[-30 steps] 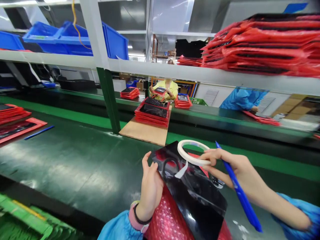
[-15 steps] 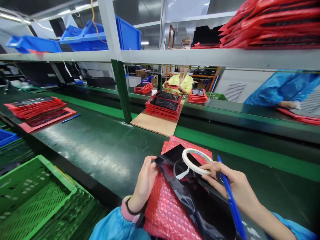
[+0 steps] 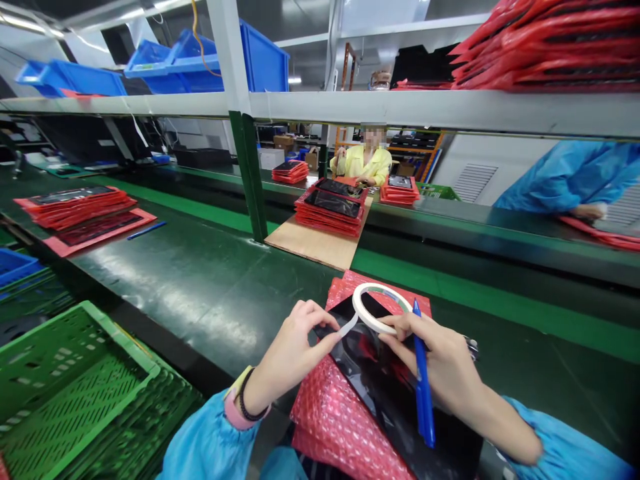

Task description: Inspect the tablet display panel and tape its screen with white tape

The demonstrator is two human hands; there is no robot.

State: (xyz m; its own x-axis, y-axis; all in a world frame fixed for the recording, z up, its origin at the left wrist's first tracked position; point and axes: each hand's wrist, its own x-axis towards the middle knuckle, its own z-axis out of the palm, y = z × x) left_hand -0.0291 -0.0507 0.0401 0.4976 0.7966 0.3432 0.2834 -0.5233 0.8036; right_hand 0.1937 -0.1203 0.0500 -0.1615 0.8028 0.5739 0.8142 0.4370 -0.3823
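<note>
My right hand (image 3: 433, 350) pinches the rim of a roll of white tape (image 3: 361, 312), and a blue pen (image 3: 424, 393) is tucked between its fingers, slanting downward. Between thumb and fingers of my left hand (image 3: 295, 350) is the loose end of the tape, pulled out to the left of the roll. Below both hands lies a glossy black flat panel (image 3: 380, 393), its far left corner partly behind the tape. Under the panel are red bubble-wrap bags (image 3: 333, 413), set at an angle to it.
Red-bagged panels are stacked on a cardboard sheet (image 3: 320, 251) ahead and at the left (image 3: 75, 213), near another blue pen (image 3: 146, 231). Green crates (image 3: 90, 373) stand lower left. A shelf (image 3: 400, 107) crosses above. Across the bench are a person in yellow (image 3: 367, 163) and a blue sleeve (image 3: 565, 177).
My left hand has left the panel's corner and taken hold of the tape's free end. My right hand, with roll and pen, has shifted slightly left, and the pen now stands more upright.
</note>
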